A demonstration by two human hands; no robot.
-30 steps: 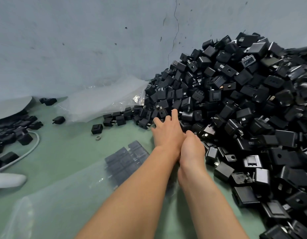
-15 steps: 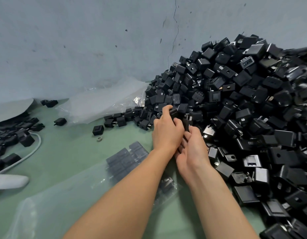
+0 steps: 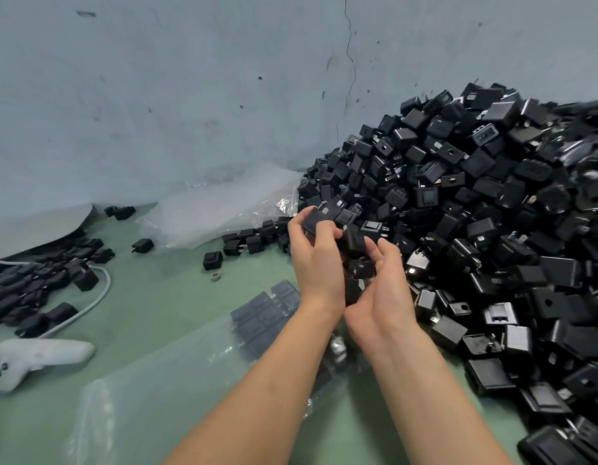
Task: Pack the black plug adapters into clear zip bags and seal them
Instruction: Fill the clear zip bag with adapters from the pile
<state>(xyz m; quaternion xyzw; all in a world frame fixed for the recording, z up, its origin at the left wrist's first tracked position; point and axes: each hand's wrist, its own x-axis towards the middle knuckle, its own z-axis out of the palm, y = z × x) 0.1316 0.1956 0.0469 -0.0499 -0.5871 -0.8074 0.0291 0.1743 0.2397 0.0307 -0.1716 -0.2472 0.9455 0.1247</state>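
Note:
A big heap of black plug adapters (image 3: 475, 213) fills the right side against the wall. My left hand (image 3: 316, 260) grips a black adapter (image 3: 312, 220) between thumb and fingers at the heap's near-left edge. My right hand (image 3: 380, 293) is cupped palm-up right beside it, cradling several adapters (image 3: 356, 260) with curled fingers. A clear zip bag (image 3: 177, 374) lies flat on the green table below my left forearm, with a row of packed adapters (image 3: 265, 313) showing through its far end.
Crumpled clear plastic bags (image 3: 224, 209) lie against the wall. Loose adapters (image 3: 213, 260) and a small ring (image 3: 216, 276) sit on the table. At the left are more bagged adapters (image 3: 39, 276), a white cable (image 3: 86, 307) and a white controller (image 3: 32, 360).
Both hands have lifted back out of the heap's edge with adapters; the right hand turned palm-up and now cups several, the left raised one adapter.

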